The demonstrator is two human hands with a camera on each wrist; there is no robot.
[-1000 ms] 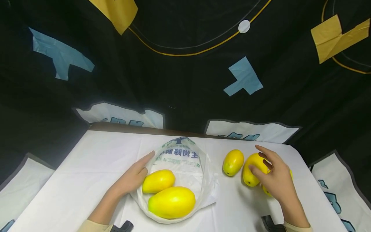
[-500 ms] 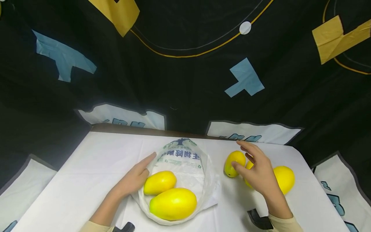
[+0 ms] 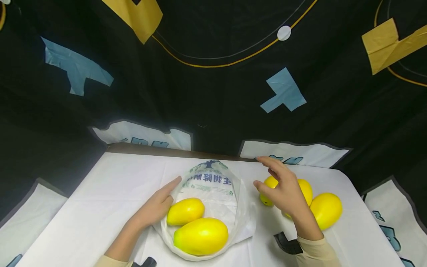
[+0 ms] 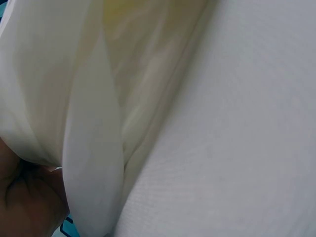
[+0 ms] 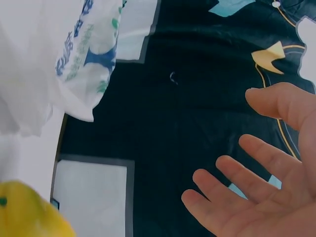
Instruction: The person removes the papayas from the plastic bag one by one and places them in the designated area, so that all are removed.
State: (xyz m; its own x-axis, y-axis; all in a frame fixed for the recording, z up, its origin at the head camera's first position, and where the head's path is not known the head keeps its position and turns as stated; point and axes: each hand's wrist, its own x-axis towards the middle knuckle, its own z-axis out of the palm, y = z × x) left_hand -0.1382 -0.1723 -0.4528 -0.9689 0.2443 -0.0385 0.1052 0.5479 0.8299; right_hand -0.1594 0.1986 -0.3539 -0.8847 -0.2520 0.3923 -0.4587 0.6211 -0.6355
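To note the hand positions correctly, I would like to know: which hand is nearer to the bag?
Left. The left hand touches the bag at its left rim; the right hand is apart from it, off to its right, by the loose fruits.

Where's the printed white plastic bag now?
In the head view, the bag sits lower centre on the white-covered table, its left rim at the left hand, two yellow oval fruits inside.

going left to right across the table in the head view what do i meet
Left hand, white bag with two yellow fruits inside, right hand, rightmost yellow fruit. Two more fruits, partly behind the right hand, are left out.
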